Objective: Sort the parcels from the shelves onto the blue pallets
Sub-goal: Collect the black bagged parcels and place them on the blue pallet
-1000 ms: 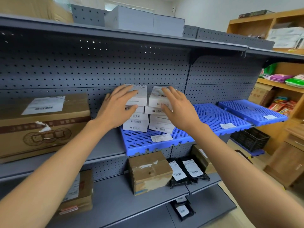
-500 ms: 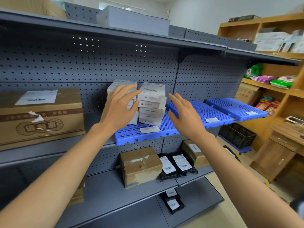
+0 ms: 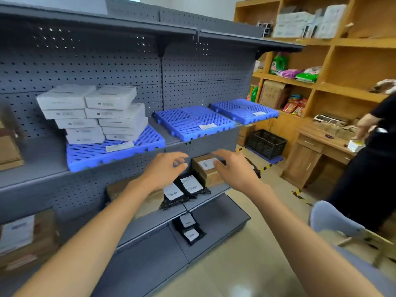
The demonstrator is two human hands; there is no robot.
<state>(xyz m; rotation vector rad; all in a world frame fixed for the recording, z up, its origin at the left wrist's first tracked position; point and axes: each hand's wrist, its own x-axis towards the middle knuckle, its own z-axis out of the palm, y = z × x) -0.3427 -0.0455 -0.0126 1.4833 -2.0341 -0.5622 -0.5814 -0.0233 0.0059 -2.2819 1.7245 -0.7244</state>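
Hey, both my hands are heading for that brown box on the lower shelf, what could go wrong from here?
1. The white boxes on the left blue pallet sit in two uneven, skewed stacks; a knock to the shelf might topple them.
2. The black mailer bags lie right beside the cardboard box, partly past the shelf edge; pulling the box out with the left hand and right hand could drag them off.
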